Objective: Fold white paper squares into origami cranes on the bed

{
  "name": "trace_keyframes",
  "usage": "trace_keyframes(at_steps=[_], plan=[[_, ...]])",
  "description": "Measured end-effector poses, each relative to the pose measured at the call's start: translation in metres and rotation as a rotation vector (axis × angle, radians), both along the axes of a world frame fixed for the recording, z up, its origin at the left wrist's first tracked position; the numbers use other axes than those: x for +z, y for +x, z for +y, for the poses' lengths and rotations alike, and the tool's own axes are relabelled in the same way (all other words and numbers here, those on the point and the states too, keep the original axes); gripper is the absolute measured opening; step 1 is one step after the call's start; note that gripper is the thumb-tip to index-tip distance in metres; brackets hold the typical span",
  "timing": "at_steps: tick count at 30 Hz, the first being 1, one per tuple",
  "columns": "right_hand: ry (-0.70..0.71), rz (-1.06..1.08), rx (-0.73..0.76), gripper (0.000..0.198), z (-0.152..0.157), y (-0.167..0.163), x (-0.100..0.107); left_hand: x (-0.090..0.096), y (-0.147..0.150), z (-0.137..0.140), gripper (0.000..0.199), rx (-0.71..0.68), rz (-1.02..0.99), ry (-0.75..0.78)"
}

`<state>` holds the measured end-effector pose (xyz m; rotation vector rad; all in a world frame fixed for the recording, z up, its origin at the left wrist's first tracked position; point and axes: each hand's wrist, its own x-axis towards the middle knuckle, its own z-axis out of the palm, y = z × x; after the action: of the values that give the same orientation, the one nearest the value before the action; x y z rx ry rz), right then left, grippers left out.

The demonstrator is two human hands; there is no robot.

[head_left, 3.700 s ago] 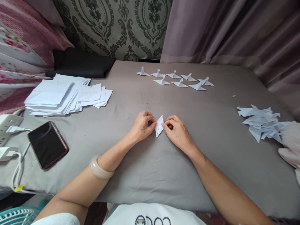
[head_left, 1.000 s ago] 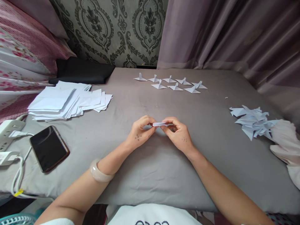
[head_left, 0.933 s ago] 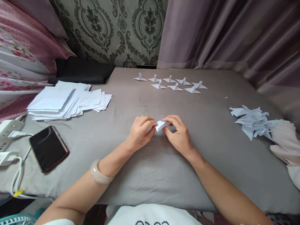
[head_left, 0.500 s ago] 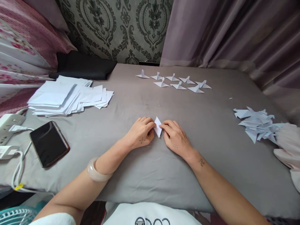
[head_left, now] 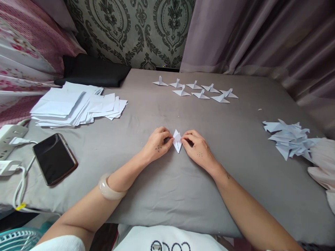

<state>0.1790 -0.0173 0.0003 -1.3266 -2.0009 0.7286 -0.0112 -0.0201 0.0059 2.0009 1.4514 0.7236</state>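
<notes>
A small diamond of folded white paper (head_left: 177,142) lies between my hands on the grey cloth, with a dark slit down its lower middle. My left hand (head_left: 159,142) pinches its left corner between thumb and forefinger. On the opposite corner, my right hand (head_left: 196,147) closes its thumb and fingertips in the same way. Past them, several folded paper cranes (head_left: 181,91) stand in two rows. To the left rests a stack of white paper sheets (head_left: 59,101).
A pile of flat folded paper birds (head_left: 290,137) lies at the right beside a bunched pale cloth (head_left: 324,164). On the left are a phone (head_left: 54,158), a power strip (head_left: 13,137) with cables, and a black folded item (head_left: 94,71). Curtains (head_left: 248,35) hang at the back right.
Both hands have shifted their hold to the paper's side corners. The diamond's lower half now shows a centre slit and narrowed edges. The view has tilted slightly.
</notes>
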Motion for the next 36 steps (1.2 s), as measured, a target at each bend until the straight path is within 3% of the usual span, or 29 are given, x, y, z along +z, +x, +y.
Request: trace_keyframes(at_steps=[7,18,29,36], plan=[[-0.062,-0.008,-0.049,0.015,0.0052,-0.0036,-0.0017,0.0048,0.0066,0.0021,0.013,0.1,-0.034,-0.113],[-0.065,-0.037,-0.06,0.016,0.0074,-0.0048,-0.0047,0.0024,0.008,0.0024,0.012,0.1,-0.046,-0.09],[-0.014,-0.232,-0.072,0.016,0.0054,-0.0096,-0.0014,0.0015,0.0073,0.0026,0.011,0.085,-0.031,-0.069],[-0.036,-0.173,-0.084,0.016,0.0077,-0.0082,-0.0018,0.0035,0.0069,0.0019,0.014,0.077,-0.006,-0.048]])
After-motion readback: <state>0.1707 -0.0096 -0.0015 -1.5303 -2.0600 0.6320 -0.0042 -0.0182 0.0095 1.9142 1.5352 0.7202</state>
